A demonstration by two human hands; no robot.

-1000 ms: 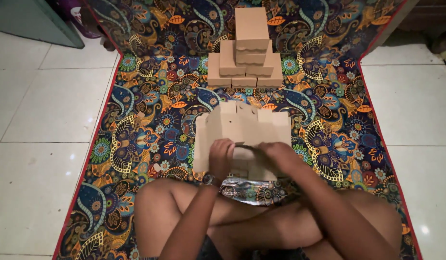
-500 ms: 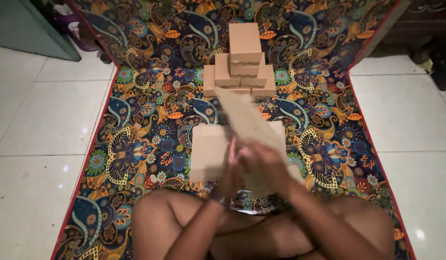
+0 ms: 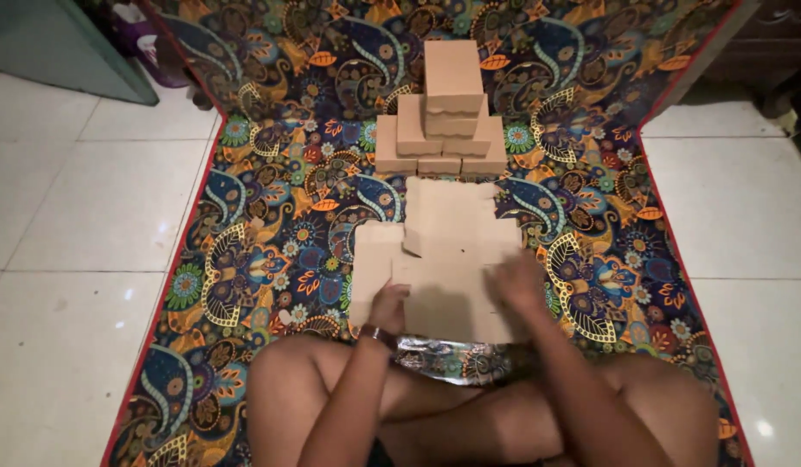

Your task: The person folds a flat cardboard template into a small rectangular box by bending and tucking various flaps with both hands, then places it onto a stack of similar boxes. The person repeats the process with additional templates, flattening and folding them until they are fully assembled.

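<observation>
A flat brown cardboard box blank lies spread on the patterned mat in front of my crossed legs. My left hand grips its lower left edge, with a dark band at the wrist. My right hand, blurred, rests on the blank's right side. More flat blanks seem to lie beneath it. Farther off on the mat stands a pile of folded brown cardboard boxes, stacked in a pyramid.
The colourful paisley mat with a red border covers the white tiled floor. A shiny foil-like sheet lies between my knees. A green cabinet and a purple object stand at the far left.
The blank that both hands held raised and tilted half a second ago now lies flat on the pile. My hands have moved apart to its left and right sides.
</observation>
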